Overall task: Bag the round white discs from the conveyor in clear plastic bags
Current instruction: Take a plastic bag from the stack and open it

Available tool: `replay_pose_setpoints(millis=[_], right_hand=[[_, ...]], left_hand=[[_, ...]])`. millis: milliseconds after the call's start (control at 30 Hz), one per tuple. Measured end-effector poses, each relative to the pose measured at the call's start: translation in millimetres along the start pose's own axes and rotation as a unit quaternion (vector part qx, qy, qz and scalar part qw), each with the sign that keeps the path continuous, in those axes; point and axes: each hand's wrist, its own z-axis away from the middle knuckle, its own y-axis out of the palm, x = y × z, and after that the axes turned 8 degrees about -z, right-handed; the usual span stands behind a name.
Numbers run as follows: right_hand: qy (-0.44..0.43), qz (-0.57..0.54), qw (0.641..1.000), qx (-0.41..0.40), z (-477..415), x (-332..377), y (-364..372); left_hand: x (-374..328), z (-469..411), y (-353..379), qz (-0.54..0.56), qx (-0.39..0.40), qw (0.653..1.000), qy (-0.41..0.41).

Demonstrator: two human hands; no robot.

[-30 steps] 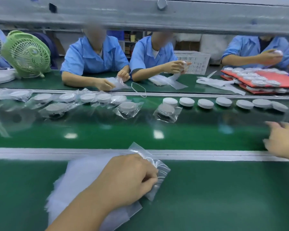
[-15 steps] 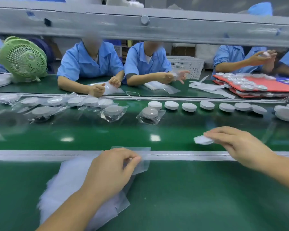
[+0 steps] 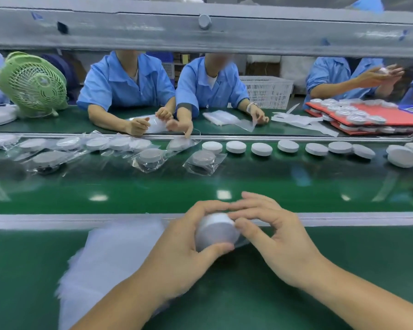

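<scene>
Left hand (image 3: 181, 256) has its fingers (image 3: 208, 208) curled over the top of a white disc (image 3: 216, 231) with the thumb tucked under it, so that's a proper grip. Right hand (image 3: 281, 244) is more relaxed: thumb and forefinger pinch the disc's right rim, other fingers fanned loosely above. The disc is tilted, held just above the near green bench (image 3: 367, 253) by the belt's edge. A sliver of clear film (image 3: 242, 244) peeks out under it, but I can't tell if it's actually inside a bag. A blurry stack of clear bags (image 3: 112, 256) lies under the left forearm.

Past that is the shiny green conveyor (image 3: 272, 184), with bare discs (image 3: 261, 149) lined up along the far side and bagged discs (image 3: 202, 160) to the left. Workers in blue shirts (image 3: 126, 84) sit opposite, plus a green fan (image 3: 34, 83), a white basket (image 3: 266, 91) and red trays (image 3: 396, 115).

The disc itself is plain, thick, matte white and flat-faced.
</scene>
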Motion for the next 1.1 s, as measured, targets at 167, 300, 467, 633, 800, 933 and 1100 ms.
replay_pose_setpoints(millis=[167, 300, 467, 633, 800, 933, 1100], right_hand=[[0.091, -0.085, 0.989, 0.084, -17.2, 1.2, 10.7], [0.099, 0.022, 0.994, 0.046, -41.9, -11.8, 0.7], [0.088, 0.17, 0.971, -0.143, -117.1, -49.4, -45.2], [0.205, 0.408, 0.889, 0.039, -168.3, -109.9, -41.0], [0.142, 0.428, 0.89, 0.068, -153.0, -100.2, -1.4], [-0.003, 0.334, 0.937, 0.102, -87.9, -52.8, 19.3], [-0.065, 0.257, 0.955, 0.131, -18.1, -34.5, 26.5]], left_hand=[[-4.4, -2.2, 4.2, -0.001, -0.119, 0.992, 0.034], [3.5, -7.7, -15.2, -0.285, -0.097, 0.953, -0.022], [14.9, -11.7, -45.3, -0.476, 0.06, 0.866, -0.139], [18.6, -9.5, -38.1, -0.436, 0.122, 0.888, -0.082], [29.1, -8.3, -23.8, -0.455, 0.065, 0.888, -0.036], [36.6, -8.7, -23.5, -0.386, 0.008, 0.922, -0.031], [36.5, -10.1, -18.6, -0.232, -0.048, 0.969, -0.074]])
